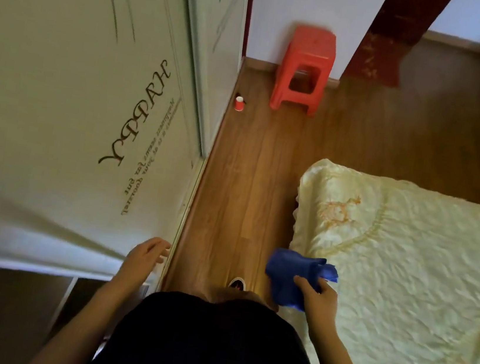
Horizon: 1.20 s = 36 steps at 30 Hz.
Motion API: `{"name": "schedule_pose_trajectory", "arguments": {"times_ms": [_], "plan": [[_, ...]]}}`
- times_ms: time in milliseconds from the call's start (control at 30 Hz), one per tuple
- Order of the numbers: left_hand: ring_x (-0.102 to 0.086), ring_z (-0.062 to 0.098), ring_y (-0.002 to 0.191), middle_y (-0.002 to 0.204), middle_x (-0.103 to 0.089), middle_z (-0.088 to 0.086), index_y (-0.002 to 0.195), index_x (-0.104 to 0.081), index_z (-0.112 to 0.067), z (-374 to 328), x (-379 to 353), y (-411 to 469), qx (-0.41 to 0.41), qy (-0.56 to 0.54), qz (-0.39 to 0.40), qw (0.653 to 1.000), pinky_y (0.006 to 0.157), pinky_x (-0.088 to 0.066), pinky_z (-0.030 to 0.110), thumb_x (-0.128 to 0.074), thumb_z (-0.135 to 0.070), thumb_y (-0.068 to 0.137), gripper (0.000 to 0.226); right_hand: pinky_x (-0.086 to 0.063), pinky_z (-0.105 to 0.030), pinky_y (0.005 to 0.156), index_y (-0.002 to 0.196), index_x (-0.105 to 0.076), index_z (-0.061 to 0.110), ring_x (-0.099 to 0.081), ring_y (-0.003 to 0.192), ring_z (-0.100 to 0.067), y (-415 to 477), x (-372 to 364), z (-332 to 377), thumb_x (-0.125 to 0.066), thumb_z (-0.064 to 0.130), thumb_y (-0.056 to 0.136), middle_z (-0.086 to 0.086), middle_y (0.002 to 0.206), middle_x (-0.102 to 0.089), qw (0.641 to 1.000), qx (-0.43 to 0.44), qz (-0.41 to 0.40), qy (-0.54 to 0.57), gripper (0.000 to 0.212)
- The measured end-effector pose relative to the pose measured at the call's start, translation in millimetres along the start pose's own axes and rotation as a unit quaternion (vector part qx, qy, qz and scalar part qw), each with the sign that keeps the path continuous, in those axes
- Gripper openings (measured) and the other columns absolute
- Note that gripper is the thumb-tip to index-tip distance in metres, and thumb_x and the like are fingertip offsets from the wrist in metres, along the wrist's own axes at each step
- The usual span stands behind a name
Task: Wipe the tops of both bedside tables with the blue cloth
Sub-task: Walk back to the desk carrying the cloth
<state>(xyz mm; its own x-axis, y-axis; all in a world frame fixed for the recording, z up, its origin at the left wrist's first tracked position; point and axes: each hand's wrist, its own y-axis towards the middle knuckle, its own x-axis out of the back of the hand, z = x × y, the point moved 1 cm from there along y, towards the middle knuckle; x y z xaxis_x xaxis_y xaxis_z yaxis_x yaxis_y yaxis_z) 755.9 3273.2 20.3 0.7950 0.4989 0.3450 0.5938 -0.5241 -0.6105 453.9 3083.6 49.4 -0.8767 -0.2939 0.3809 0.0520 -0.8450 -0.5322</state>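
Right hand point(316, 297): at 4 o'clock, grip pinching the blue cloth point(293, 274), which hangs bunched beside the bed point(407, 251) edge.
Left hand point(145, 256): at 8 o'clock, grip spread, empty, near the wardrobe door point(75, 97).
Floor point(250, 167): clear aisle toward 12 o'clock; red stool point(305, 70) and small cup point(239, 103) farther off.
Bedside worktops: none in view.
Advice: reach a worktop, flatten the cloth, wipe in overlapping strokes.

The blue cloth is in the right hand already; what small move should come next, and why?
Probably keep walking along the floor to find a bedside table. The right hand grips the blue cloth beside the bed, the left hand is free, and no table top shows.
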Motion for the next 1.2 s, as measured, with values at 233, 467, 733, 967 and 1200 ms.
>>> {"name": "schedule_pose_trajectory", "arguments": {"times_ms": [233,467,733,967,1200], "plan": [[-0.065,0.024,0.089,0.095,-0.071,0.006,0.095,-0.067,-0.018,-97.0,-2.4,91.8,-0.008,0.006,-0.048,0.999,0.084,-0.049,0.036,-0.042,-0.022,0.101,0.025,-0.047,-0.022,0.049,0.069,-0.055,-0.003,-0.056,0.049,-0.010,120.4,-31.7,133.6,-0.066,0.004,0.087,-0.010,0.061,-0.054,0.997,0.044,0.066,0.020,0.022],[-0.066,0.030,0.092,0.094,-0.070,0.008,0.097,-0.066,-0.013,-194.6,-31.4,236.1,0.000,0.018,-0.022,1.000,0.077,-0.049,0.031,-0.042,-0.020,0.102,0.025,-0.050,-0.023,0.052,0.087,-0.060,-0.008,-0.060,0.067,-0.026,262.8,-58.8,220.5,-0.068,0.006,0.085,-0.014,0.073,-0.061,0.998,0.044,0.042,0.036,0.016],[-0.066,0.019,0.097,0.101,-0.071,-0.001,0.096,-0.068,-0.027,-407.6,-73.0,409.8,-0.092,0.101,0.090,0.987,0.092,-0.050,0.039,-0.047,-0.027,0.099,0.021,-0.049,-0.044,0.066,0.082,-0.054,-0.017,-0.058,0.070,-0.032,394.9,-39.5,316.8,-0.072,0.009,0.081,-0.037,0.081,-0.057,0.993,-0.024,-0.074,0.086,0.032],[-0.063,0.011,0.102,0.106,-0.070,-0.003,0.107,-0.066,-0.022,-556.9,-147.2,523.3,-0.150,0.158,0.163,0.962,0.094,-0.048,0.031,-0.047,-0.028,0.100,0.022,-0.045,-0.039,0.065,0.083,-0.058,-0.013,-0.058,0.072,-0.034,501.0,0.1,366.4,-0.070,0.007,0.083,-0.027,0.079,-0.061,0.974,-0.082,-0.162,0.133,0.023],[-0.056,0.021,0.109,0.114,-0.060,0.000,0.114,-0.061,-0.015,-658.9,-223.8,631.8,-0.107,0.187,0.163,0.963,0.102,-0.043,0.038,-0.046,-0.023,0.101,0.022,-0.050,-0.044,0.074,0.090,-0.061,0.004,-0.060,0.077,-0.028,652.0,29.4,434.6,-0.068,0.008,0.086,-0.014,0.084,-0.063,0.969,-0.101,-0.160,0.157,0.010]]}}
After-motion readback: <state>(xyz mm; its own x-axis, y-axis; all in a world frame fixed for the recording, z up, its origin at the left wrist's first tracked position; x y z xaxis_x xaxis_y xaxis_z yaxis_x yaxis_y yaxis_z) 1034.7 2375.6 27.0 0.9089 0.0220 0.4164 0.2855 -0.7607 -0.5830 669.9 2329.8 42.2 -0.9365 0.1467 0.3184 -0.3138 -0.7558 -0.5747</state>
